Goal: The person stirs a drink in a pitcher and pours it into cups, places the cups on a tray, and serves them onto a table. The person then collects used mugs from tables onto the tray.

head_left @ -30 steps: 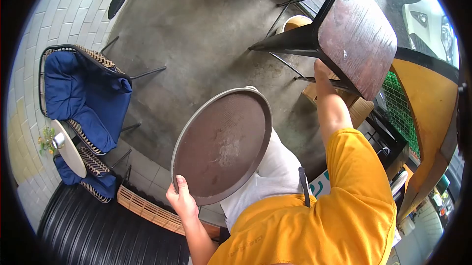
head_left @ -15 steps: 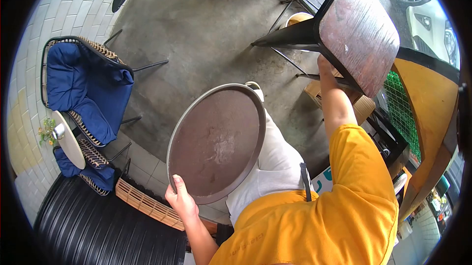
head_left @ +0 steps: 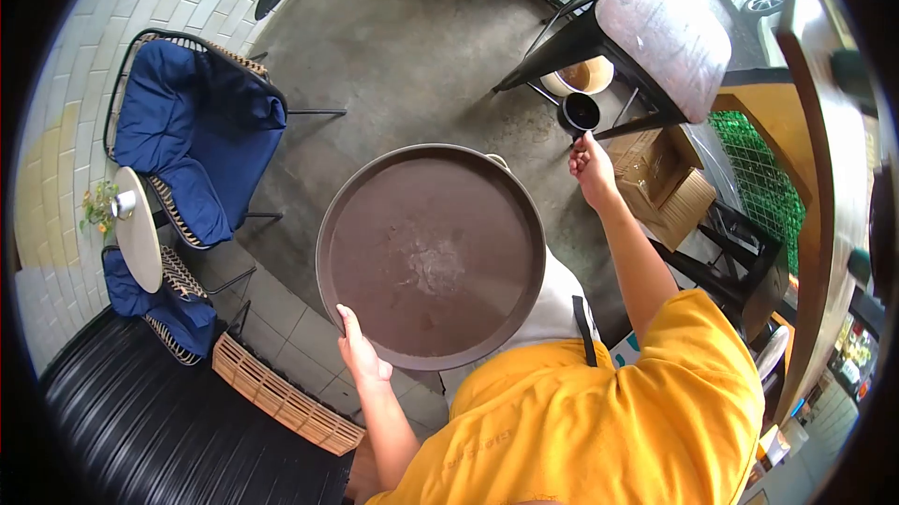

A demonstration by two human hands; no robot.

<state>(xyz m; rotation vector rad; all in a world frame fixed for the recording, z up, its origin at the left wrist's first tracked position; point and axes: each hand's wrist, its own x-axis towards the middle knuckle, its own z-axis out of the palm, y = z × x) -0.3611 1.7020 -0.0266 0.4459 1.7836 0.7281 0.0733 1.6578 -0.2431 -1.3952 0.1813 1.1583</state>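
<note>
A large round brown tray [head_left: 431,252] with a raised rim and a pale scuffed patch lies across the middle of the view. My left hand [head_left: 363,351] grips its lower left rim, thumb on the edge. To the upper right, my right hand [head_left: 591,168] has its fingers closed on the handle of a small black cup [head_left: 580,111]. The cup is beside the legs of a tall black stool [head_left: 663,32] with a worn seat. Behind the cup is a round pale bin [head_left: 582,75] on the floor, and an open cardboard box [head_left: 660,177] is right of my right hand.
A chair with blue cushions [head_left: 211,144] stands at the left by a small round table [head_left: 140,229] with flowers. A woven bench [head_left: 281,394] is at the lower left. Black furniture [head_left: 740,257] and a wooden frame [head_left: 824,215] are at the right.
My right hand has come out from under the stool seat, and the black cup now shows in it. The tray is turned flatter to the view. The whole view has shifted.
</note>
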